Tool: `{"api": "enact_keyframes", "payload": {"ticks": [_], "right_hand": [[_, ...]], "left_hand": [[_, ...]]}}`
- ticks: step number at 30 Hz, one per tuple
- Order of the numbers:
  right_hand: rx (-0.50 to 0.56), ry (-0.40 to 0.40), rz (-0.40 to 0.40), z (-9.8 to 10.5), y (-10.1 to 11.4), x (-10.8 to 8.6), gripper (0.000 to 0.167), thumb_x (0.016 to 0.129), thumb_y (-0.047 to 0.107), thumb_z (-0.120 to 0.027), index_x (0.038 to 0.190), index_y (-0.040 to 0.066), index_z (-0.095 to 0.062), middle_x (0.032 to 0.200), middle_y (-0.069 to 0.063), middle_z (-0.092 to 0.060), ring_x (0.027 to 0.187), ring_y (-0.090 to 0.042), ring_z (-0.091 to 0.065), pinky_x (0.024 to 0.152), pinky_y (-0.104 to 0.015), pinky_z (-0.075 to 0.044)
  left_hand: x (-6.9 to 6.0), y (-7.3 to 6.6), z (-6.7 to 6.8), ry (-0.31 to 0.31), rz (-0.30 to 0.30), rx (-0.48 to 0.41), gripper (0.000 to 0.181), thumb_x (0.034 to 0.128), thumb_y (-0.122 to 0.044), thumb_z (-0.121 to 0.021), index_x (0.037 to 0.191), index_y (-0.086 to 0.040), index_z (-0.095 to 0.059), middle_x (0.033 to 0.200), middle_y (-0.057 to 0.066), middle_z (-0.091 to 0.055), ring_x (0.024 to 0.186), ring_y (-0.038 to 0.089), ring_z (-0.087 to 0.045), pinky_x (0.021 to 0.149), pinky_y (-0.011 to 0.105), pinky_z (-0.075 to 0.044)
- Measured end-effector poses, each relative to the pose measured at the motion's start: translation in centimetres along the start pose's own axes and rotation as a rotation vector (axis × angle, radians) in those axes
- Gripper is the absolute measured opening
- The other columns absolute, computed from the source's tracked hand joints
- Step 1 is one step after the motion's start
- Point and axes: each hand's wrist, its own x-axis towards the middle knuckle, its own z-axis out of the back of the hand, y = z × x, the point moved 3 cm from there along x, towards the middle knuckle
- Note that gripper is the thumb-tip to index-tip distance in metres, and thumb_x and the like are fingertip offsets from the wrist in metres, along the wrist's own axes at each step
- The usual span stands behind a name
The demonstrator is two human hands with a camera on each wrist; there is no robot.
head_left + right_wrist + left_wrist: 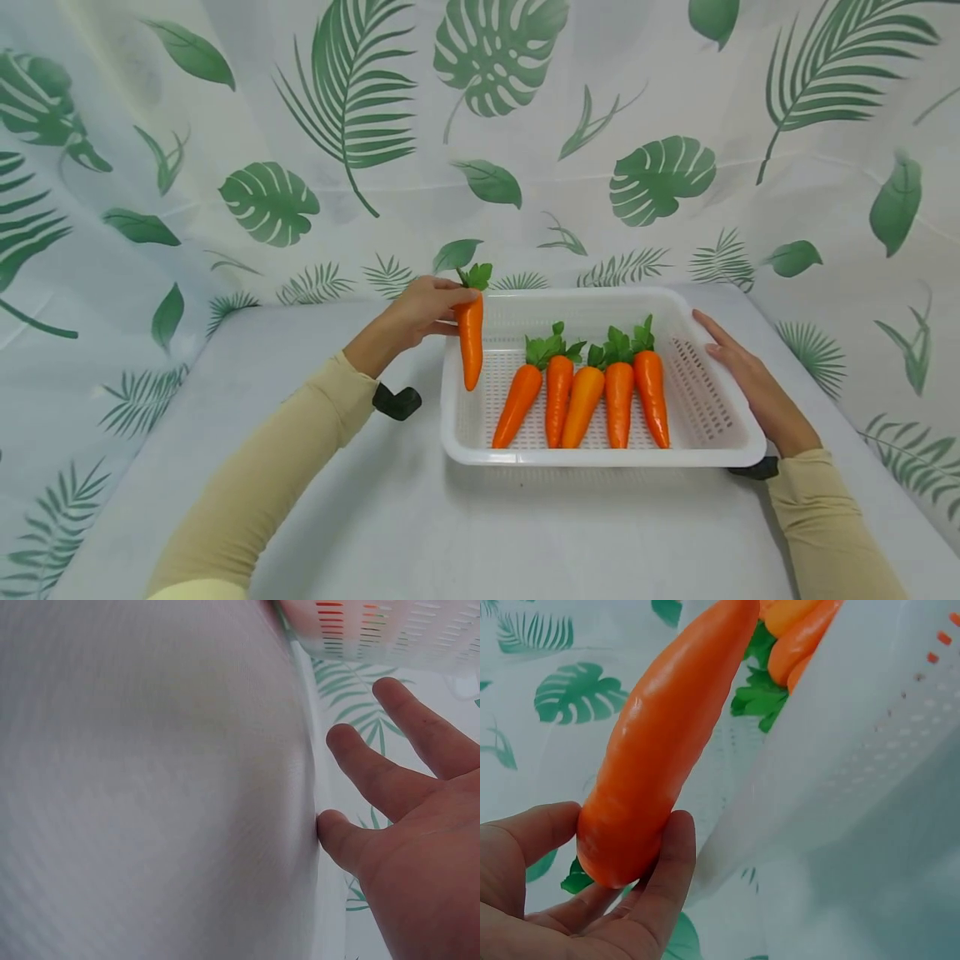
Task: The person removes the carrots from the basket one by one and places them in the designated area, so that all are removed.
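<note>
Near the top, just below its green leaves, my left hand [422,312] pinches an orange carrot [470,342]. The carrot hangs tip down over the left end of a white plastic basket [600,457]. In the left wrist view, thumb and fingers lie on either side of the thick end of the carrot [660,742]. Inside the basket several more leafy carrots [618,404] lie side by side, tips towards me. My right hand [753,383] is at the basket's right side, its fingers extended; the right wrist view shows them spread [420,825] and holding nothing.
The basket stands on a table with a pale cover [360,517]. Behind and at both sides hangs a white curtain [540,183] printed with green leaves. Dark wrist-worn devices [397,402] show at both wrists.
</note>
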Motion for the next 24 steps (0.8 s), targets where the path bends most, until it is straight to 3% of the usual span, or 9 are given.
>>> {"api": "enact_keyframes", "payload": {"ticks": [8,17,24], "right_hand": [[0.015,0.003,-0.007,0.0,0.0,0.0,0.059,0.118,0.044,-0.03,0.172,0.043,-0.007,0.166,-0.032,-0.024,0.098,-0.012,-0.071,0.071,-0.047,-0.066],[0.014,-0.002,-0.009,0.0,0.1,0.0,0.059,0.117,0.044,-0.031,0.172,0.044,-0.008,0.167,-0.031,-0.024,0.101,-0.009,-0.069,0.072,-0.047,-0.066],[0.011,-0.003,-0.007,0.0,0.0,0.0,0.059,0.117,0.044,-0.03,0.172,0.044,-0.007,0.167,-0.03,-0.024,0.101,-0.01,-0.07,0.072,-0.047,-0.066]], "left_hand": [[-0.3,0.5,2.3,-0.021,0.005,-0.022,0.054,0.1069,-0.026,-0.07,0.148,0.005,-0.054,0.135,0.02,-0.063,0.119,0.037,-0.066,0.103,0.047,-0.057],[-0.7,1.9,4.4,-0.03,0.009,-0.048,0.053,0.1074,-0.026,-0.069,0.147,0.005,-0.054,0.135,0.02,-0.061,0.114,0.035,-0.066,0.102,0.043,-0.058],[-1.1,3.4,5.6,-0.066,0.06,-0.061,0.056,0.1077,-0.026,-0.068,0.15,0.007,-0.05,0.138,0.022,-0.058,0.115,0.035,-0.064,0.104,0.043,-0.057]]}}
